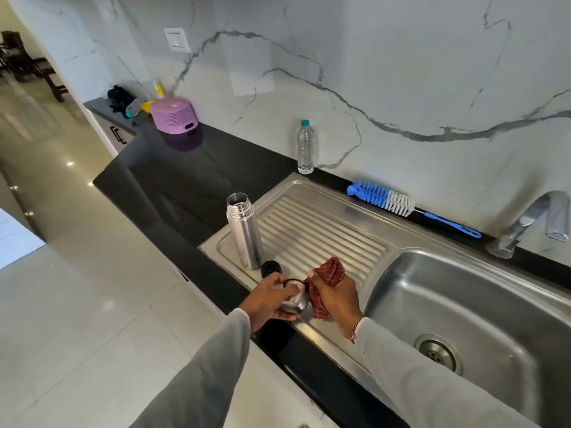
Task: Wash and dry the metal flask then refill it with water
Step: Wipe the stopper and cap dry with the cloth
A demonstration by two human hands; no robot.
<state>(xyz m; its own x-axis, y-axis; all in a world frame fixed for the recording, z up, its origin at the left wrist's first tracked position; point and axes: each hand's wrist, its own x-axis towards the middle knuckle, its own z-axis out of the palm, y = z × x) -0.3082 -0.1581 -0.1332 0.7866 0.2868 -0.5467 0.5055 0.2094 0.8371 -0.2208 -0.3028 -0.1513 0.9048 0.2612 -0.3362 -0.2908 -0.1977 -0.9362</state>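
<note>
Home kitchen: steel sink (463,304) with ribbed drainboard (324,233), tap (531,220), dark counter (191,180), marble wall (370,72).

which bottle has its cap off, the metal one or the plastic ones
The metal flask, upright on the draining board with its mouth open. The upright plastic bottle by the wall has its green cap on, as does the far one.

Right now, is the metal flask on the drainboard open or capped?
Open. The metal flask stands upright on the drainboard with its threaded mouth bare; the left hand holds a metal cap.
</note>
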